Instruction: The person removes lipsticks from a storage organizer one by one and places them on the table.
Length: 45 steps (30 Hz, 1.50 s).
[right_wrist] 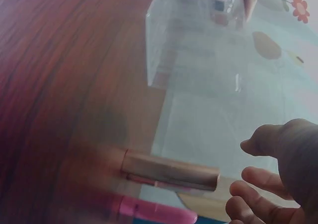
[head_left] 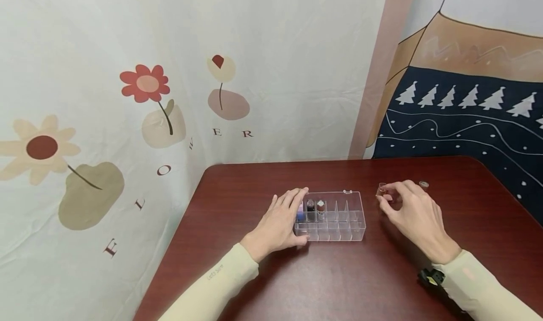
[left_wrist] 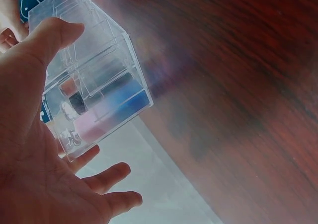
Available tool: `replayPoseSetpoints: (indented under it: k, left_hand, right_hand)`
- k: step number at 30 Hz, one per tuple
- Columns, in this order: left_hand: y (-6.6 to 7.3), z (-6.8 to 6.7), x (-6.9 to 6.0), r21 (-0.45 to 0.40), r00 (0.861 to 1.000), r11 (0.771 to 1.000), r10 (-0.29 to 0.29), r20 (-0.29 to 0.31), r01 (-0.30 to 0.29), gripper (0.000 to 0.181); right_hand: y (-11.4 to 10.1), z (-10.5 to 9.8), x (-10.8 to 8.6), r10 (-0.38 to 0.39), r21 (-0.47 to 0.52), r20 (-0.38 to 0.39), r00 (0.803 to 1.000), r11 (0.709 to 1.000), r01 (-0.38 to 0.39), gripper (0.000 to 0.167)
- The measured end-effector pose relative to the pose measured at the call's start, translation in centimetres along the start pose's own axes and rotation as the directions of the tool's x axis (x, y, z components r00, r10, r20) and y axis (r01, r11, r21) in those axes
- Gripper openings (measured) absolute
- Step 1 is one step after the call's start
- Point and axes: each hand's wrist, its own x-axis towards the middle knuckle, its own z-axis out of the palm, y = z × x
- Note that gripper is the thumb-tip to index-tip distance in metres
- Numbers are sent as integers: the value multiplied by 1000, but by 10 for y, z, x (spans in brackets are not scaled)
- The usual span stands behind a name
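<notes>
A: Where's the tube?
B: On the table, to the right of the box, apart from it. Its long axis looks upright; the box's runs left to right.

A: Which hand is nearer?
B: The right hand — by a long way. The left hand is at the box's far-off left end.

A: Does the right hand have the tube?
B: Not by the right wrist view. Thumb and fingers are curved with a narrow gap between them, nothing in it, and the tips stand just off the tube's top. From the head view the fingertips overlap the tube, so contact can't be settled there.

A: And the left?
B: It grips the box's end — thumb on the near side, a finger at the far back corner. Its other fingers spread loose in the left wrist view.

A: Anything else beside the tube?
B: A pink tube, just beside it. Its lower end is blurred.
</notes>
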Motion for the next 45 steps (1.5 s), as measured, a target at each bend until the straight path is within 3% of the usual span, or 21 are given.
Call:
replayPoseSetpoints:
  k: [8,18,23,33,37,45]
  left_hand:
    - [0,2,-1,-9,1000,1000,6,-18,-7,133]
    - [-1,3,1,-3,1000,1000,7,-13,-7,133]
    - [-1,1,1,-7,1000,1000,7,-7,-7,132]
    - [-1,0,1,-24,1000,1000,9,-14,-9,132]
    - [-2,1,1,-14,1000,1000,14,-13,-14,132]
    - [-1,-1,0,-14,1000,1000,18,-12,-18,132]
  right_hand:
    - [-20,4,5,-113,61,-27,993,992,114,34]
    - [-38,22,15,-274,150,6,962,951,269,36]
    - [-44,34,20,-356,197,45,933,919,341,38]
    - [-53,57,32,-494,308,160,855,848,432,33]
    - [-57,65,37,-527,290,170,832,834,469,30]
    - [-60,78,39,-572,188,108,813,815,548,31]
